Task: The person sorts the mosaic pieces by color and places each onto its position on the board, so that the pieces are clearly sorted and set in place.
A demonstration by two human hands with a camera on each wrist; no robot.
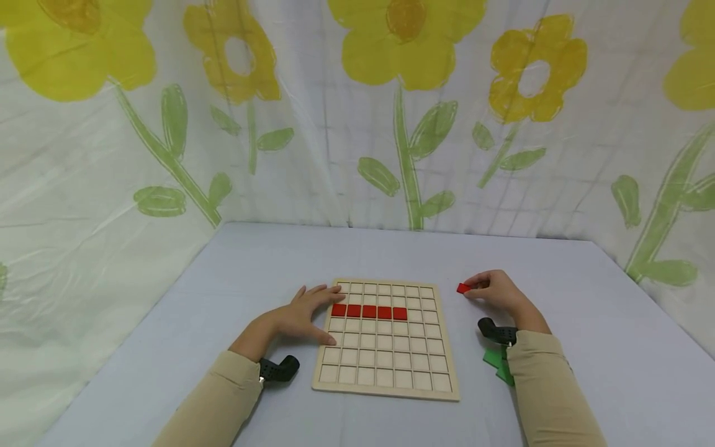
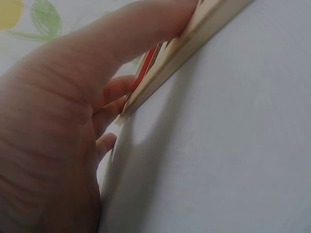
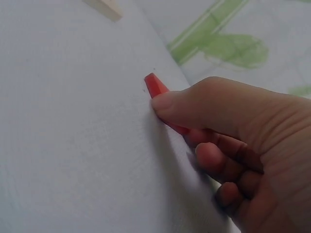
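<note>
A wooden grid board (image 1: 385, 395) lies on the table, with several red square tiles (image 1: 369, 311) side by side in one row, starting at its left edge. Spread over that left edge is my left hand (image 1: 301, 313), thumb and fingertips resting on the board; in the left wrist view the thumb (image 2: 141, 29) lies across the wooden rim (image 2: 170, 60). Right of the board, my right hand (image 1: 497, 292) pinches a single red tile (image 1: 463, 288) between thumb and fingers. The right wrist view shows this tile (image 3: 156, 86) tilted close over the tabletop, partly covered by the thumb.
Several green tiles (image 1: 497, 363) lie right of the board, partly hidden under the right forearm. A black wrist camera (image 1: 497, 332) sticks out from each wrist. Behind the white table (image 1: 391, 248) hangs a curtain (image 1: 313, 155) printed with yellow flowers.
</note>
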